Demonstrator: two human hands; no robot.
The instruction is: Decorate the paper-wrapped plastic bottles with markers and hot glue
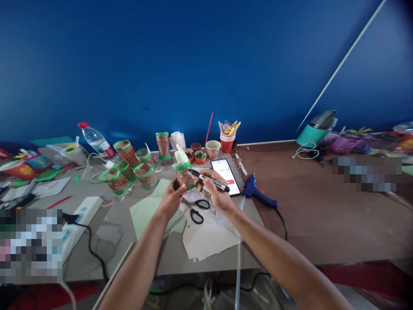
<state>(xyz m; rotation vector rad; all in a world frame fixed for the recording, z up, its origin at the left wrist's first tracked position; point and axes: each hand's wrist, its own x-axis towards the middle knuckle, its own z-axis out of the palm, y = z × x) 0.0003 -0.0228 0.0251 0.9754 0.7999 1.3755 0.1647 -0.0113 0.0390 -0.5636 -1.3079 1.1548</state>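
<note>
My left hand [171, 198] is closed around a small decorated cup [183, 173] with a green rim and brownish sides, and a pale leaf-like piece [181, 153] stands up from its top. A small dark thing shows at the left fingers, too unclear to name. Between the fingers of my right hand [217, 193] is a black-and-silver marker [213, 181], its tip close to the cup's side. Whether the tip touches the cup, I cannot tell. Below the hands, black-handled scissors [197, 215] lie on white paper [209, 243], beside light green paper [142, 211].
Several similar green-rimmed cups [146, 174] stand to the left, near a water bottle [97, 141]. A phone [228, 176], a blue glue gun [258, 193] with its cord, and a red cup of sticks [227, 143] are to the right. A power strip [82, 219] lies left.
</note>
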